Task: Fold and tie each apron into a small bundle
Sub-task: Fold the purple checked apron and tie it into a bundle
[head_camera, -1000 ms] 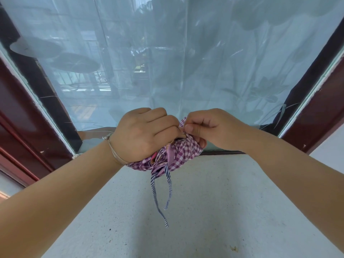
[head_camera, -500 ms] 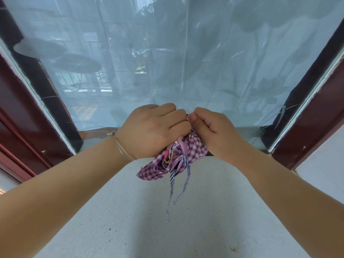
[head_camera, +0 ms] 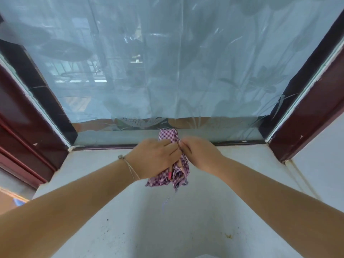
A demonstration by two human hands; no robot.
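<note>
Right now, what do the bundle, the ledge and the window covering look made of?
Bundle: thin woven cloth, likely cotton; purple-white check, soft crumpled folds, matte. Ledge: looks like speckled stone or concrete, dull, stained. Window covering: translucent plastic film, glossy creases, faint lotus print.

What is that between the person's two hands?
In the head view, a rolled purple checked apron sits between the left hand and right hand; both grip it, and a thin striped tie dangles below.

You face a pale speckled stone sill (head_camera: pixel 130 229) beneath a frosted window pane with lotus patterns (head_camera: pixel 167 71), flanked by dark red wooden frames (head_camera: pixel 307 116).
</note>
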